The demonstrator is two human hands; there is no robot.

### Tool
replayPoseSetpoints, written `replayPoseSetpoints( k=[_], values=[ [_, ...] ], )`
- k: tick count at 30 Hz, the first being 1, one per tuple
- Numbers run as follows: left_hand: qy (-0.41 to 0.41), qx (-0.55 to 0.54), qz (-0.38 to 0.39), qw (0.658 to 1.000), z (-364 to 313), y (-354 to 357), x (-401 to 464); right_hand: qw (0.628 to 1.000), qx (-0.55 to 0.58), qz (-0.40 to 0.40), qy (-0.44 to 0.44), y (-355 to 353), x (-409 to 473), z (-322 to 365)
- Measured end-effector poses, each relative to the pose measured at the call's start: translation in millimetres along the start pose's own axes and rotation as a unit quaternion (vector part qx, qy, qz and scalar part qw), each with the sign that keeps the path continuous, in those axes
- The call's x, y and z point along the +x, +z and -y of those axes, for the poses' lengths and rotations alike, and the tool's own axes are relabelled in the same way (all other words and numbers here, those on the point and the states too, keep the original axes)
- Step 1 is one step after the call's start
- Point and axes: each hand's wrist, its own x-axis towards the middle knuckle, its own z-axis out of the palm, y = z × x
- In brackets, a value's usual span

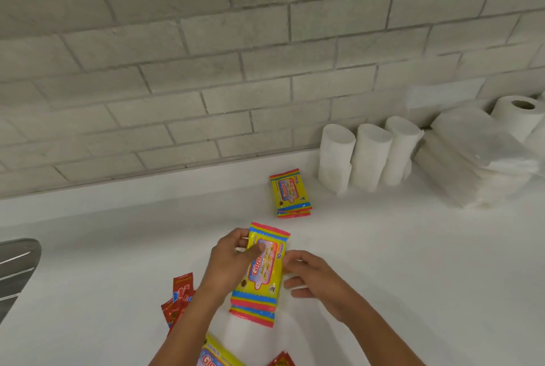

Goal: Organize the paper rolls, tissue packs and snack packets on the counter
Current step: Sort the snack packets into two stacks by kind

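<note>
A yellow tissue pack (262,280) with pink and blue striped ends is held above the white counter (413,247). My left hand (231,259) grips its left edge, thumb across the front. My right hand (312,277) touches its right edge with fingers curled beside it. A small stack of the same yellow packs (290,193) lies further back. Three white paper rolls (368,156) stand upright by the wall. Red snack packets (178,297) lie under my left forearm. Another yellow pack (218,355) and a red packet (281,361) sit at the bottom edge.
Clear-wrapped white tissue bundles (472,159) are stacked at the right, with a paper roll (516,115) behind them. A metal sink edge (14,268) shows at the left. A grey brick-tile wall (206,70) backs the counter.
</note>
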Motion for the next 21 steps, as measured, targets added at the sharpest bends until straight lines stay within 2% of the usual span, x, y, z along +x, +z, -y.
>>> replayPoseSetpoints(
  k=[3,5,12,21],
  values=[
    [0.004,-0.050,-0.008,0.999,-6,-7,11,0.998,0.031,0.053,-0.002,14,7,14],
    [0.013,-0.064,-0.012,0.998,-9,-10,17,0.996,0.062,0.059,-0.007,19,14,22],
    [0.002,-0.139,-0.025,0.990,-7,-20,36,0.995,0.084,0.028,-0.036,13,48,46],
    [-0.040,-0.123,-0.040,0.991,26,-37,39,0.996,0.071,-0.046,-0.025,-10,108,81]
  ],
)
